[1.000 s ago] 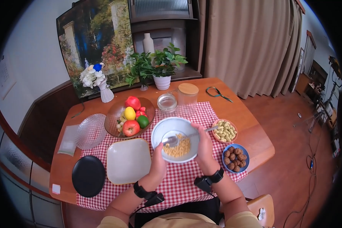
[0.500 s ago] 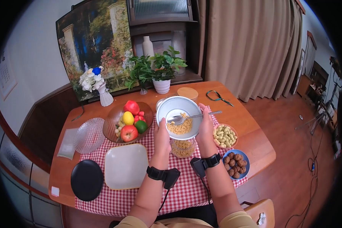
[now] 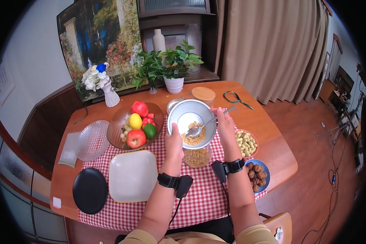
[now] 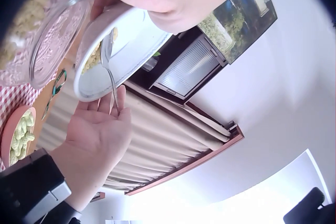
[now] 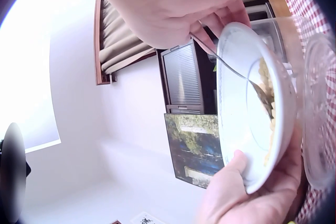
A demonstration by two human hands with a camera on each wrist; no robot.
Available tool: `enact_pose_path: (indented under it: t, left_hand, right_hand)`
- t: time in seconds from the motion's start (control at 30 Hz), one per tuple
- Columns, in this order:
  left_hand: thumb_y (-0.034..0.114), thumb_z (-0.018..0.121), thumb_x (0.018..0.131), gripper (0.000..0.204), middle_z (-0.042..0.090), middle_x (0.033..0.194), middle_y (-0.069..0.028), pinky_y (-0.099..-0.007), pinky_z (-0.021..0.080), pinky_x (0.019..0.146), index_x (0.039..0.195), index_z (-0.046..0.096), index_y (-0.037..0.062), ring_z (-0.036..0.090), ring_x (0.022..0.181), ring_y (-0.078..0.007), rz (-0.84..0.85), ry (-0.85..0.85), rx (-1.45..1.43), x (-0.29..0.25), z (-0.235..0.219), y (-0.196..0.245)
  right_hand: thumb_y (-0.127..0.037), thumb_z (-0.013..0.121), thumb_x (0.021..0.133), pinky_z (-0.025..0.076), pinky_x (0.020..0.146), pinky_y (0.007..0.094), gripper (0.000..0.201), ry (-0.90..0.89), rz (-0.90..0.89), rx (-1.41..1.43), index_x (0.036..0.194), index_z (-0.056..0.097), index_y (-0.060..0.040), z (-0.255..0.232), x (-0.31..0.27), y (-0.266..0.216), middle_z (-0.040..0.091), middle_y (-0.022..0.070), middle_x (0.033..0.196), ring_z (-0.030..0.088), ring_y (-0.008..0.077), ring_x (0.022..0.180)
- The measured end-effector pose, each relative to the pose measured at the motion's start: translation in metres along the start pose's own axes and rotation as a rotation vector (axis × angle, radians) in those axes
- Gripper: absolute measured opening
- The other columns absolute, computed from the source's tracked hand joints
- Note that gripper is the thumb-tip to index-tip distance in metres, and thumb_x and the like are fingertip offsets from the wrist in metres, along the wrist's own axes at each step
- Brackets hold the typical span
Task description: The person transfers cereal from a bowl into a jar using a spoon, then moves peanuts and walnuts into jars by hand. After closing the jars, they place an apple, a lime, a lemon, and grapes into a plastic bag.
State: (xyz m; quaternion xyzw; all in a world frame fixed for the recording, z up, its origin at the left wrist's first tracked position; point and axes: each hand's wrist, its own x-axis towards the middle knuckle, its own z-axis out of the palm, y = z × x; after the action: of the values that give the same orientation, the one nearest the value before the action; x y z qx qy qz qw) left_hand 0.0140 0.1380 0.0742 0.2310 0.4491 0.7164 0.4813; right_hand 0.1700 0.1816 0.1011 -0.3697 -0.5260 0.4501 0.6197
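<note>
A white bowl (image 3: 180,117) with a blue-lined rim is held up in the head view, tipped a little, with small tan pieces (image 3: 196,140) gathered at its near side. My left hand (image 3: 173,145) grips its left side, thumb over the rim and fingers behind, as the right wrist view shows. At the right rim my right hand (image 3: 226,132) pinches the handle of a metal spoon (image 3: 194,131), other fingers reaching behind the bowl. The spoon's head rests among the pieces. Below the bowl stands a clear jar (image 3: 209,156) of similar pieces, partly hidden.
Peanuts (image 3: 246,143) and walnuts (image 3: 257,175) fill small dishes at the right. To the left are a square white plate (image 3: 133,175), a black plate (image 3: 90,191), a fruit bowl (image 3: 114,122) and a clear glass dish (image 3: 92,140). A wooden-lidded jar (image 3: 203,94) stands behind the bowl.
The bowl has moved forward, away from my body, uncovering the jar of pieces below. The spoon has turned, its head now lower and its handle steeper, with my right fingers closer round it.
</note>
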Motion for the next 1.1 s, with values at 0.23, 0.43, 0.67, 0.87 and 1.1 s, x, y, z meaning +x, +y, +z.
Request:
enact_pose_path:
  t: [0.23, 0.43, 0.67, 0.87, 1.1]
  left_hand:
    - [0.026, 0.041, 0.099, 0.042, 0.056, 0.120, -0.0145, -0.0323, 0.045, 0.089, 0.128, 0.045, -0.0042, 0.057, 0.106, -0.0204, 0.017, 0.061, 0.015, 0.000, 0.000, 0.000]
    - [0.021, 0.042, 0.099, 0.039, 0.055, 0.121, -0.0147, -0.0327, 0.044, 0.089, 0.129, 0.044, -0.0037, 0.056, 0.107, -0.0200, 0.053, 0.059, 0.030, 0.005, -0.007, -0.008]
    - [0.015, 0.044, 0.097, 0.037, 0.054, 0.122, -0.0148, -0.0332, 0.042, 0.092, 0.129, 0.044, -0.0027, 0.055, 0.108, -0.0208, 0.134, 0.093, 0.113, 0.006, -0.005, -0.008]
    - [0.013, 0.046, 0.096, 0.036, 0.056, 0.120, -0.0151, -0.0333, 0.043, 0.091, 0.128, 0.045, -0.0034, 0.056, 0.107, -0.0216, 0.149, 0.091, 0.189, 0.004, -0.004, -0.003]
    - [0.012, 0.048, 0.094, 0.037, 0.057, 0.118, -0.0156, -0.0337, 0.043, 0.090, 0.127, 0.047, -0.0039, 0.056, 0.106, -0.0220, 0.176, 0.091, 0.198, 0.003, -0.007, -0.003]
  right_hand:
    - [-0.033, 0.047, 0.096, 0.046, 0.066, 0.0295, 0.039, -0.109, 0.031, -0.498, 0.096, 0.065, 0.0016, 0.001, 0.012, -0.014, 0.065, 0.0115, 0.076, 0.060, 0.0151, 0.071]
    - [-0.034, 0.050, 0.094, 0.047, 0.066, 0.0305, 0.040, -0.163, -0.032, -0.432, 0.095, 0.066, 0.0029, -0.008, 0.017, -0.004, 0.066, 0.0133, 0.075, 0.061, 0.0180, 0.070]
    - [-0.034, 0.050, 0.095, 0.045, 0.060, 0.0271, 0.040, -0.163, 0.045, -0.559, 0.087, 0.066, 0.0020, -0.016, 0.012, -0.037, 0.061, 0.0044, 0.068, 0.054, 0.0116, 0.061]
    - [-0.026, 0.053, 0.094, 0.043, 0.051, 0.0283, 0.032, -0.123, -0.062, -0.323, 0.084, 0.064, 0.0013, -0.003, -0.004, -0.061, 0.058, 0.0051, 0.059, 0.054, 0.0130, 0.052]
    - [-0.019, 0.054, 0.092, 0.045, 0.053, 0.0329, 0.023, 0.003, -0.345, -0.676, 0.084, 0.064, 0.0006, -0.008, -0.016, -0.082, 0.062, 0.0141, 0.064, 0.062, 0.0240, 0.057]
